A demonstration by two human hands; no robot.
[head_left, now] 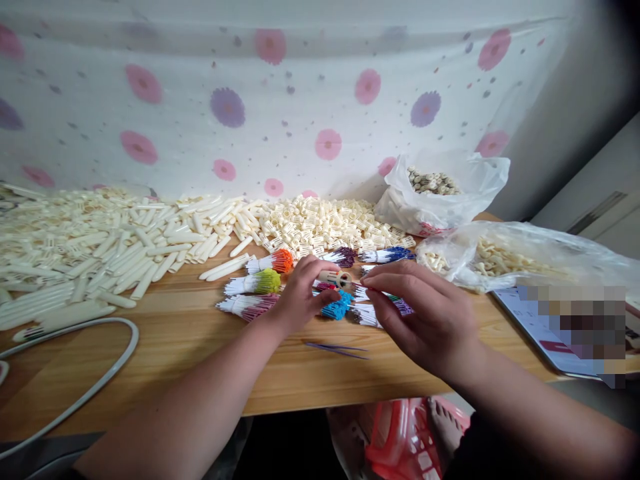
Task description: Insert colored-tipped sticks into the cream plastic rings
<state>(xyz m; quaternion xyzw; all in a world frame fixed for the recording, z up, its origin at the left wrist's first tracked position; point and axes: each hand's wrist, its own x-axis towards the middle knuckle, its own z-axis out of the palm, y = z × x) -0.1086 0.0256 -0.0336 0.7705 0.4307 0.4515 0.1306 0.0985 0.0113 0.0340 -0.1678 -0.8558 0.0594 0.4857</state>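
Left hand: thumb and fingers pinching a cream plastic piece at the centre of the frame, its open end facing right. Right hand: reaching in from the lower right, fingertips drawing together just beside that end; whether they are gripping a thin strand, one cannot tell. Both forearms are slanting inward from the bottom corners, wrists hanging above the table.

Progress, by judgement: one piece being handled; a great many lying loose; no finished set is showing itself clearly.

Around the hands: bundles of thin sticks, the orange, yellow-green and light blue among them. Below centre: loose dark sticks lying bare.

Outward: long tubes heaping at left; short slotted pieces piling at upper centre; two plastic bags sitting at right; a white cable looping at lower left; a red basket showing at bottom.
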